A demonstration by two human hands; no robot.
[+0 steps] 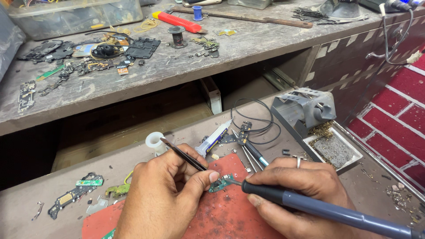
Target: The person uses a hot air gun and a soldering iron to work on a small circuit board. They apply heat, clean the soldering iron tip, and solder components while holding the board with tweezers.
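Down on the worn red rubber mat [230, 217], your left hand [164, 199] pinched slim black metal tweezers [183, 155] against the small green circuit board [220, 183], while your right hand [301, 194] gripped a dark blue-handled soldering iron [327, 211], its tip touching that board.

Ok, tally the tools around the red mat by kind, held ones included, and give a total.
Tweezers in the left hand: 1
Soldering iron in the right hand: 1
Syringe: 1
Iron stand: 1
White tape roll: 1
Total: 5, all by the red mat.
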